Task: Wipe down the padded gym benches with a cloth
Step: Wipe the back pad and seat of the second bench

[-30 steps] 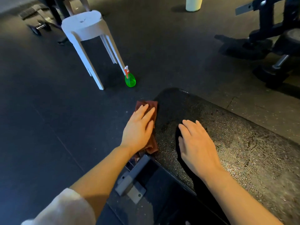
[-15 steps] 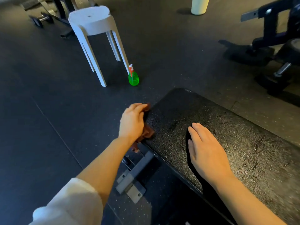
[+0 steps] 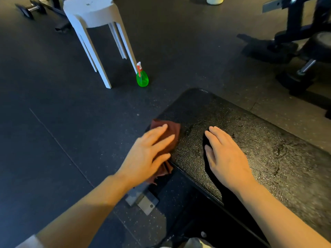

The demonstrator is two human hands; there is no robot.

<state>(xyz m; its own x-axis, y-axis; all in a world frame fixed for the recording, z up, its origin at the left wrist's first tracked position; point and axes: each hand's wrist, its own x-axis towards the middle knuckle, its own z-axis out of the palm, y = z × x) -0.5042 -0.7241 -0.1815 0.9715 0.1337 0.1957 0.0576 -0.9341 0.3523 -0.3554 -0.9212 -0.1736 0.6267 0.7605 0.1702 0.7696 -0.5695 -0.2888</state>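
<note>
A black padded bench runs from the centre to the lower right, its top glistening wet. A brown cloth lies over the pad's near left edge. My left hand presses flat on the cloth with straight, spread fingers, covering most of it. My right hand rests flat on the bench top just right of the cloth, fingers straight, holding nothing.
A green spray bottle stands on the dark rubber floor beside a leg of a white plastic stool. The bench's metal foot bracket shows under my left wrist. Dark gym equipment stands at the far right; a dumbbell lies far left.
My left hand went from flat on the cloth to bunching it at the pad's edge, and now lies flat on it again. My right hand stayed on the pad.
</note>
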